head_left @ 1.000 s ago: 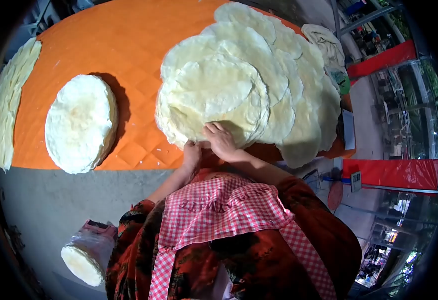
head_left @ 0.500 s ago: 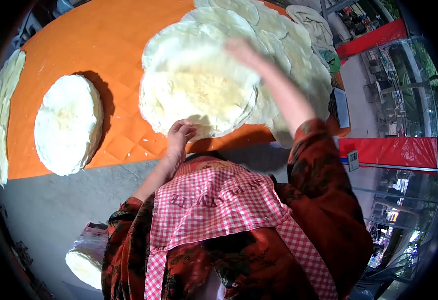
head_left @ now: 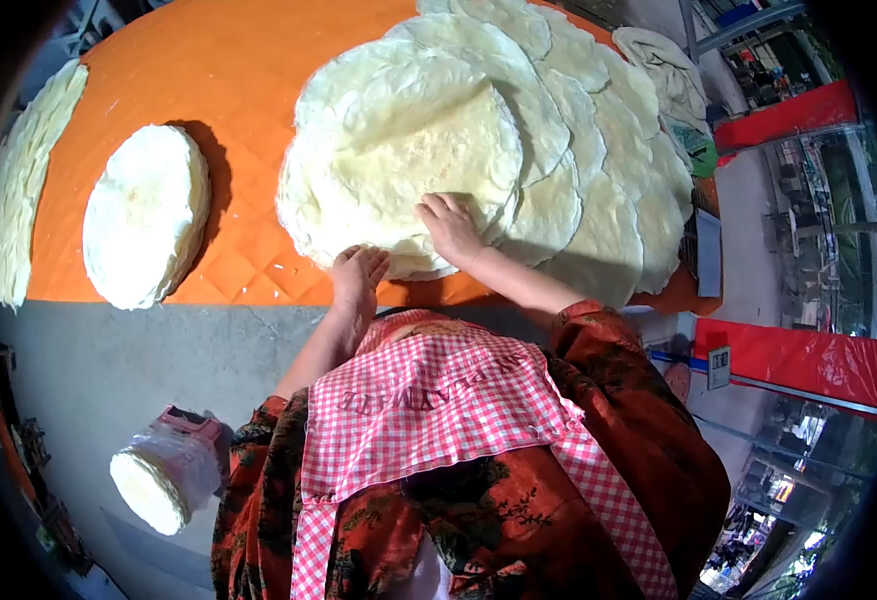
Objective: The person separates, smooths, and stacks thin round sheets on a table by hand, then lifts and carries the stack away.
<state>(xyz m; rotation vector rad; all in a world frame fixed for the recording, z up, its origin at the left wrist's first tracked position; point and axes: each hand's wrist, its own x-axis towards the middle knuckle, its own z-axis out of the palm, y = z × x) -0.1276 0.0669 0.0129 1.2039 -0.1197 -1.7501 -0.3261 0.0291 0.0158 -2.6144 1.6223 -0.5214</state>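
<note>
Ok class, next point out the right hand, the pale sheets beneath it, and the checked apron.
Right hand [head_left: 453, 231], head view: back of the hand.
Pale sheets [head_left: 414, 140], head view: top sheet's upper surface.
Checked apron [head_left: 434, 415], head view: middle of its bib.

- Broad, round stack of thin, pale cream, floppy dough-like sheets: lies flat on the orange table surface, its near rim close to the table's near edge; its layered border is wavy and uneven.
- Thin, round, cream-yellow top sheet: lies uppermost on the stack, roughly centred; its middle is faintly tan, its surface wrinkled, and a soft crease crosses its far half, with shading along it.
- Fan of thin, pale, round, overlapping sheets: spreads flat beyond and to the right of the stack, edges lapping over one another, faintly browned in patches.
</note>
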